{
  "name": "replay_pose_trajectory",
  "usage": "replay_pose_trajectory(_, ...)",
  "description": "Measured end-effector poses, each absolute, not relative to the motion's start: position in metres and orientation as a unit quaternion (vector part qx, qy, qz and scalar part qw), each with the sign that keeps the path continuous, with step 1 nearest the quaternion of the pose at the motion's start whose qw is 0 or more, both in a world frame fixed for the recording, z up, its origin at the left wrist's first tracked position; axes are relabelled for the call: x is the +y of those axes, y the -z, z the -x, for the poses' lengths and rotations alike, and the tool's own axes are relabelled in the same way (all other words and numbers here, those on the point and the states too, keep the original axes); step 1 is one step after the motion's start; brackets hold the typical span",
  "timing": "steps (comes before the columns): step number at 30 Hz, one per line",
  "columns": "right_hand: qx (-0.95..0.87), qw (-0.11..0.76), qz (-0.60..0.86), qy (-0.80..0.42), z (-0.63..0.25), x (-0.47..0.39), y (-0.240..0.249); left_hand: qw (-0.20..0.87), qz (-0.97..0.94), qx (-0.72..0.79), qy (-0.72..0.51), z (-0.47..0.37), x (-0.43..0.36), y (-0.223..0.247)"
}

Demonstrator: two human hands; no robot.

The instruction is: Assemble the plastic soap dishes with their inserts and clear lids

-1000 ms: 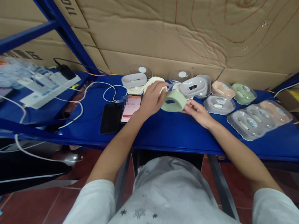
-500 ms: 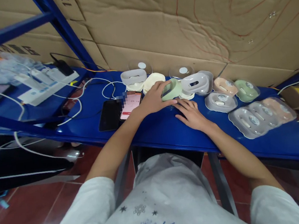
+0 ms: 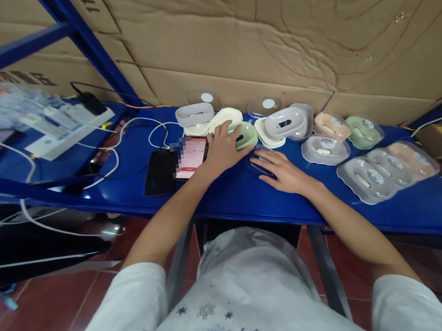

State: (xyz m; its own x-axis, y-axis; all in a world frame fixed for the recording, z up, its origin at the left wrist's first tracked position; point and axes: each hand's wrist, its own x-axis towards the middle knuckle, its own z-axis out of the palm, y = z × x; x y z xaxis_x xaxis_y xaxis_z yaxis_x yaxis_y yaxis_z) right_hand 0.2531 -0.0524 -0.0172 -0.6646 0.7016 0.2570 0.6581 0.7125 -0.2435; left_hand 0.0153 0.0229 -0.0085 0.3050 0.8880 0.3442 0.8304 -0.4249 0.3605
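Note:
A light green oval soap dish part (image 3: 248,134) with a slot lies on the blue table, and my left hand (image 3: 224,146) has its fingers over its left side. Just right of that, my right hand (image 3: 281,169) curves its fingers and thumb about a clear oval lid (image 3: 260,165), whose right part they cover. Behind my left hand sits a cream dish part (image 3: 226,116). Beyond my right hand are another cream part (image 3: 268,134) and a grey slotted oval part (image 3: 285,121).
Two phones, one lit (image 3: 190,158) and one dark (image 3: 159,172), lie left. Clear lids (image 3: 265,106) stand against the cardboard (image 3: 206,44). Packed soap dishes (image 3: 387,172) fill the right side. A power strip (image 3: 70,134) with white cables is on the left shelf.
The green part has moved left and down from a raised tilt to lying on the table, with my left hand. The cream part behind it and the clear lid under my right hand show more.

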Motion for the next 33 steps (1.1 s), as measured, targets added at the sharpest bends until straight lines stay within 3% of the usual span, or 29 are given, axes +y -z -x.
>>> replay_pose_trajectory(4,-0.880,0.232,0.410,-0.064,-0.269,-0.041,0.006,0.052,-0.812,0.500,-0.298,-0.013,0.022,0.005)
replay_pose_trajectory(7,-0.828,0.270,0.492,0.005,-0.293,-0.026,0.003,0.072,-0.856,0.419,-0.294,-0.011,0.020,0.001)
replay_pose_trajectory(14,-0.793,0.201,0.564,0.110,-0.314,-0.007,0.012,0.148,-0.938,0.243,-0.198,-0.024,0.002,-0.008)
replay_pose_trajectory(23,-0.825,0.297,0.480,0.004,-0.273,-0.043,0.000,0.100,-0.903,0.355,-0.222,0.008,-0.095,0.008)
replay_pose_trajectory(29,-0.887,0.267,0.375,-0.027,-0.236,-0.072,-0.002,0.172,-0.865,0.404,-0.242,0.041,-0.134,0.025)
replay_pose_trajectory(33,-0.899,0.311,0.308,0.024,-0.228,-0.081,-0.009,0.204,-0.826,0.425,-0.309,0.053,-0.139,0.029)
